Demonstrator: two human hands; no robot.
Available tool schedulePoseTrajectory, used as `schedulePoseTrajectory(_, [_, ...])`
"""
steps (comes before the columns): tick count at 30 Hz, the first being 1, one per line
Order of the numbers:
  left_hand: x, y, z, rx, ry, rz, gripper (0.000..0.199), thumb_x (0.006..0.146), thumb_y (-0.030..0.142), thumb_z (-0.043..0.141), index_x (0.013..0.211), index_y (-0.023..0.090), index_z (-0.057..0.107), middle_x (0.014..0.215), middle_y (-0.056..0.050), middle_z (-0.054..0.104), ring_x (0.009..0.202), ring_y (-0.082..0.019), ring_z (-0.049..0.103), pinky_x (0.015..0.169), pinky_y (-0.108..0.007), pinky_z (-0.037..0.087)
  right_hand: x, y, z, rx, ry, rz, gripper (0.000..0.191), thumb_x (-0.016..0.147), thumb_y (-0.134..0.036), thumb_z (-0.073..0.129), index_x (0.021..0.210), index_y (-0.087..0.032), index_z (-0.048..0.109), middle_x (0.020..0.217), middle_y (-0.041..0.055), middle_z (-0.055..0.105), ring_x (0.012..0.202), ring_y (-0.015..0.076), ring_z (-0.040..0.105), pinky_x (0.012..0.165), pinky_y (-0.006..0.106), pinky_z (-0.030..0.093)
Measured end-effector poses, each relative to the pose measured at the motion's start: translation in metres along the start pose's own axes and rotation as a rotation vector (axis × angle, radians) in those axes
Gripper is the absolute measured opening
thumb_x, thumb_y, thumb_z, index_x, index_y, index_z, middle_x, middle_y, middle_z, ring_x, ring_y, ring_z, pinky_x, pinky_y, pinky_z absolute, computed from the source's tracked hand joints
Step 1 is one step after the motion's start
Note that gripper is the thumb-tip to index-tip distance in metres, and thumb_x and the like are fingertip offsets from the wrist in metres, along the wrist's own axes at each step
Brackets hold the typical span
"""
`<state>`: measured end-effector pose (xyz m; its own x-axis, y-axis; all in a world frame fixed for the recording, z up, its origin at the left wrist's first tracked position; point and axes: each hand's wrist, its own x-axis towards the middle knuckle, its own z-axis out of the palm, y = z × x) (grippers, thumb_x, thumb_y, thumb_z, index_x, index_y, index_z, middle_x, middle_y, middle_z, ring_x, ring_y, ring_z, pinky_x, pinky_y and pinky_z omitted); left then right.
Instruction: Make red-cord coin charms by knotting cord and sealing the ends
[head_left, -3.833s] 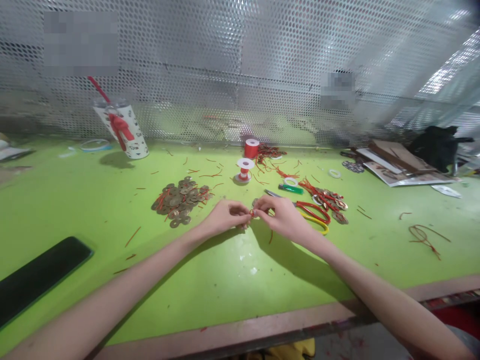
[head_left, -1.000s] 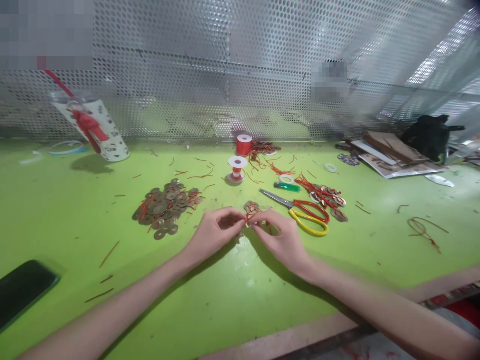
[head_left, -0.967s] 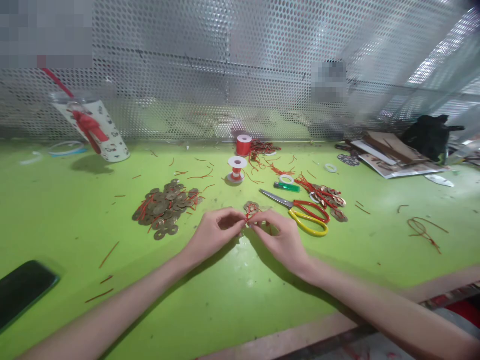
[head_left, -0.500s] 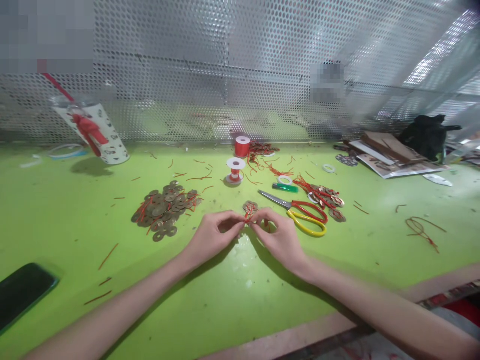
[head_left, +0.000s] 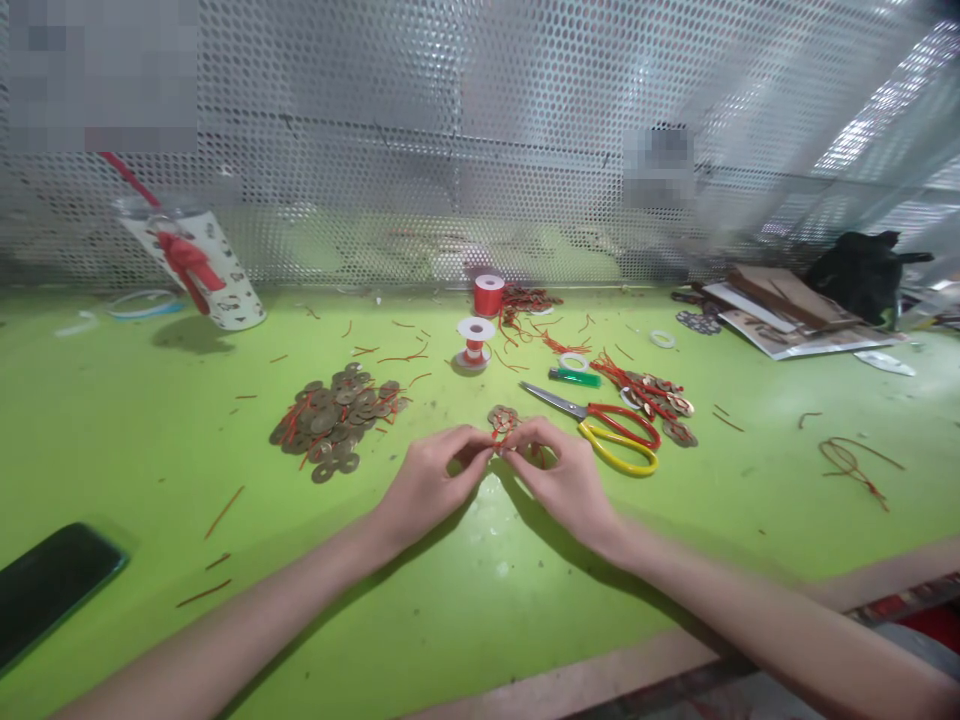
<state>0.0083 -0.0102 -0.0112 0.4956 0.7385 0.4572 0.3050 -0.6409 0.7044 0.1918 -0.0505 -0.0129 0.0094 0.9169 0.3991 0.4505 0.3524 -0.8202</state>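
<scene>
My left hand (head_left: 439, 472) and my right hand (head_left: 559, 475) meet at the middle of the table, each pinching red cord (head_left: 497, 440) between thumb and fingertips. Just beyond the fingertips lies a small cluster of bronze coins (head_left: 502, 415) tied with that cord; the fingers partly hide the knot. Right of my right hand are scissors (head_left: 592, 411) with one red and one yellow handle, blades parted slightly. A heap of holed coins (head_left: 326, 415) with red cord bits spreads left of my left hand.
Behind my hands stand a thin spool (head_left: 475, 345) and a fuller red spool (head_left: 489, 296). A green lighter (head_left: 575, 377) and corded coins (head_left: 656, 394) lie by the scissors. A phone (head_left: 56, 580), a cup with straw (head_left: 202, 265), papers (head_left: 780, 310) and a perforated metal screen (head_left: 450, 150) surround these.
The view has shifted slightly, so everything sits a little further right. Both hands keep their pinch on the red cord, with the fingertips slightly closer together.
</scene>
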Motion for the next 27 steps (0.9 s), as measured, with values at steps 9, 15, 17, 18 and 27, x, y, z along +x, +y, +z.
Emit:
schedulePoseTrajectory(9, [-0.0008,-0.0042,0.0031,0.029,0.058,0.124,0.013,0.089,0.007,0.066,0.098,0.016,0.071,0.084,-0.001,0.076,0.071,-0.013,0.069,0.068,-0.023,0.053,-0.0003,0.0006,-0.0002,0.036,0.0,0.002,0.006,0.085,-0.015,0.068,0.085,-0.02,0.069,0.081,0.002,0.073,0.071,0.0163,0.065,0.068,0.029,0.053])
schedulePoseTrajectory(15, [-0.0035,-0.0033,0.0013,0.132,0.068,0.255,0.013,0.093,0.008,0.062,0.102,0.013,0.069,0.088,-0.005,0.076,0.078,-0.016,0.071,0.071,-0.027,0.057,-0.0015,-0.0006,-0.0027,0.012,0.0,-0.018,0.006,0.085,-0.014,0.066,0.085,-0.02,0.068,0.082,0.003,0.073,0.074,0.0174,0.066,0.072,0.031,0.054])
schedulePoseTrajectory(17, [-0.0043,-0.002,0.0002,0.207,0.049,0.314,0.011,0.095,0.009,0.059,0.101,0.012,0.068,0.089,-0.007,0.075,0.079,-0.018,0.071,0.071,-0.028,0.058,-0.002,-0.0012,-0.0035,0.009,-0.004,-0.023,0.006,0.085,-0.014,0.066,0.086,-0.02,0.068,0.083,0.0035,0.073,0.075,0.0178,0.066,0.072,0.032,0.054])
schedulePoseTrajectory(18, [-0.0047,-0.0013,-0.0002,0.251,0.043,0.345,0.011,0.096,0.01,0.057,0.1,0.011,0.067,0.089,-0.008,0.074,0.078,-0.018,0.07,0.07,-0.029,0.058,-0.0022,-0.0014,-0.0038,0.01,-0.007,-0.021,0.006,0.085,-0.015,0.066,0.086,-0.02,0.068,0.084,0.0038,0.073,0.075,0.0179,0.066,0.072,0.032,0.054])
schedulePoseTrajectory(27, [-0.0076,0.0,-0.0021,0.588,0.065,0.588,0.016,0.097,0.004,0.05,0.104,0.007,0.064,0.087,-0.011,0.073,0.073,-0.02,0.069,0.064,-0.032,0.06,-0.0005,-0.0006,-0.0043,0.185,-0.053,0.086,0.005,0.083,-0.019,0.07,0.088,-0.02,0.069,0.089,0.0048,0.073,0.08,0.0186,0.068,0.076,0.034,0.057])
